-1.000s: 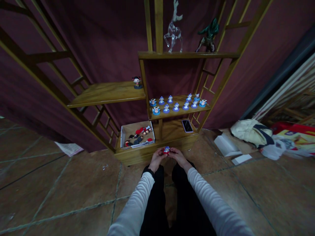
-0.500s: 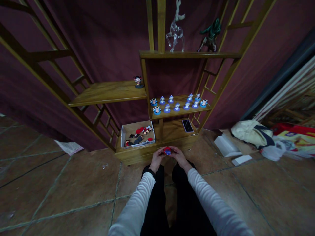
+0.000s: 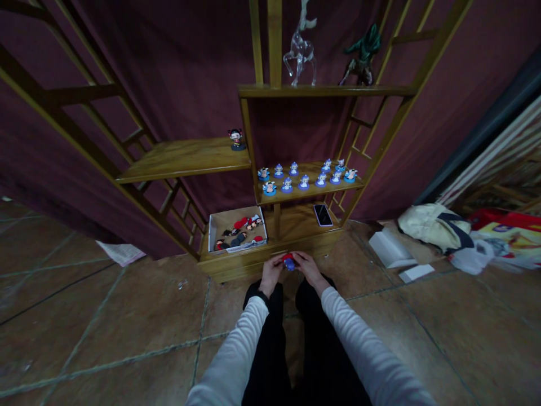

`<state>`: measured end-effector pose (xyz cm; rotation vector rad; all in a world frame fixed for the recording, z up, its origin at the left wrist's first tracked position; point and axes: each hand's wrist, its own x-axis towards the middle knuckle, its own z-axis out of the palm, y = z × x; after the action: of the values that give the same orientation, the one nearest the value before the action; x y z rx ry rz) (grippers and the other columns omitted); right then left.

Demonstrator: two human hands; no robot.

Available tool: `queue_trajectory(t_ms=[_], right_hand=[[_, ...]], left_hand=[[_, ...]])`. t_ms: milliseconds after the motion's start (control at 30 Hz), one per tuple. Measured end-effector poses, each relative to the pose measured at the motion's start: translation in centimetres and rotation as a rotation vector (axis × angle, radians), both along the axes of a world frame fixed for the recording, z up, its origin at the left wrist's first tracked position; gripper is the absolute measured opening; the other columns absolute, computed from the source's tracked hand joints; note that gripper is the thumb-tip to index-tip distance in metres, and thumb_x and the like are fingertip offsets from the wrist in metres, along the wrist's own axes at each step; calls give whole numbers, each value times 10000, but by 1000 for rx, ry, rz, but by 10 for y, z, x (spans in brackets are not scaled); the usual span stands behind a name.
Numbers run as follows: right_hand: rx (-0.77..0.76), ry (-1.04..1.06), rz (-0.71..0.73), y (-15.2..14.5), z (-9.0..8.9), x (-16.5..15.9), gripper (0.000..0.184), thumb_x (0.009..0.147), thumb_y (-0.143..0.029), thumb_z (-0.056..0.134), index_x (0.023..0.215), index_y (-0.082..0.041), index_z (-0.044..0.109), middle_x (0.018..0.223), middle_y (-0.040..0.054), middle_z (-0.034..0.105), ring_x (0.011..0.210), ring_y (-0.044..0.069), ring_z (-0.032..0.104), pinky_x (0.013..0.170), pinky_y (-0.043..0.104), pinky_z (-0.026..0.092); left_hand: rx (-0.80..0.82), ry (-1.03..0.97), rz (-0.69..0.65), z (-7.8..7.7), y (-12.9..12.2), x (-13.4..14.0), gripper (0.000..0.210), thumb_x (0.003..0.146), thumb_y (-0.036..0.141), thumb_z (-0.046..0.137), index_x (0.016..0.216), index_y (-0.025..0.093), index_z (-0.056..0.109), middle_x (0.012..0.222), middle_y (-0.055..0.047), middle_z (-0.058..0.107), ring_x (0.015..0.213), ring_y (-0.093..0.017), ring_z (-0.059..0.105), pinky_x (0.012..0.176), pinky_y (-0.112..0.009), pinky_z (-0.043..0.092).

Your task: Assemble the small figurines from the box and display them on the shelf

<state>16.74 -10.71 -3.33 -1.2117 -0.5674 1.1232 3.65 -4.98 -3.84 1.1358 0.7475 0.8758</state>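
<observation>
Between my two hands is a small figurine [image 3: 289, 263], blue-purple with a red part. My left hand [image 3: 271, 272] grips it from the left, and my right hand [image 3: 308, 267] from the right, fingers closed round its edges. Its finer details are too small to make out. Just beyond my left hand, on the lowest shelf, stands a shallow cardboard box [image 3: 213, 248] holding several figurine parts in red, black and white. On the shelf above, several small figurines [image 3: 304, 182] with purple or blue bases stand in two rows.
A dark-haired figurine [image 3: 235, 139] stands on the left shelf [image 3: 186, 159]. A phone [image 3: 323, 215] lies on the bottom shelf. Higher up are a clear deer ornament [image 3: 301, 56] and a green statue [image 3: 361, 56]. On the floor at right lie white boxes [image 3: 391, 250] and a pale bag [image 3: 435, 227].
The figurine has been tilted in my hands, so more of its blue-purple part shows below the red. Both hands stay in nearly the same place.
</observation>
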Motion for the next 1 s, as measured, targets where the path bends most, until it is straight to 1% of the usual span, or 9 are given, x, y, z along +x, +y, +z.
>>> queue_trajectory(t_ms=[100,200,333,433,500,633,800,900,1000], right_hand=[[6,-6,7,-1,0,-1,426,631,-537,679,880,-192,662,867,54,679,758,168,619,670,313,511],[30,31,37,-3,4,-1,425,636,-532,678,897,-196,657,873,53,677,732,163,625,684,329,526],[54,65,57,-4,10,-4,425,622,-479,704,946,-208,649,941,56,673,759,173,639,728,365,533],[46,60,71,-3,11,-6,412,564,-413,754,904,-201,660,924,51,678,795,189,641,764,380,526],[49,51,81,-3,10,-6,415,539,-399,773,888,-202,664,902,44,679,811,196,639,775,379,521],[63,-4,106,-1,6,-5,431,574,-449,754,923,-216,658,914,40,673,840,203,629,760,362,513],[70,-133,72,3,-2,-3,368,585,-461,744,845,-218,650,812,9,662,744,175,600,721,328,490],[78,-210,52,5,-6,-1,334,589,-463,736,797,-216,650,772,2,658,738,178,590,738,326,475],[91,-246,67,5,-9,1,337,600,-454,729,824,-211,662,807,11,671,781,188,594,787,331,458]], left_hand=[[-26,4,-27,1,0,-1,356,587,142,681,940,173,716,945,-80,712,886,-206,637,831,-352,476],[-75,25,-56,4,2,-2,362,592,202,722,950,156,712,908,-83,712,781,-179,634,728,-301,480],[-131,22,-62,5,4,-5,386,574,270,768,935,147,711,872,-83,709,705,-147,613,647,-251,453],[-146,20,-27,4,5,-6,409,547,296,792,920,149,708,837,-74,705,701,-147,611,631,-240,440],[-148,18,-8,3,6,-6,415,537,305,800,910,148,706,841,-74,704,704,-149,613,630,-241,437],[-156,19,-5,2,8,-5,397,533,303,802,887,151,705,804,-68,702,682,-149,613,640,-254,443],[-136,61,-43,2,10,-3,393,529,266,806,890,148,701,740,-56,691,640,-137,601,653,-264,450],[-123,52,-94,3,8,-1,418,528,240,804,922,153,694,790,-63,699,711,-157,620,720,-286,461],[-101,27,-143,5,5,0,450,518,201,800,952,155,691,891,-77,703,825,-181,624,807,-309,452]])
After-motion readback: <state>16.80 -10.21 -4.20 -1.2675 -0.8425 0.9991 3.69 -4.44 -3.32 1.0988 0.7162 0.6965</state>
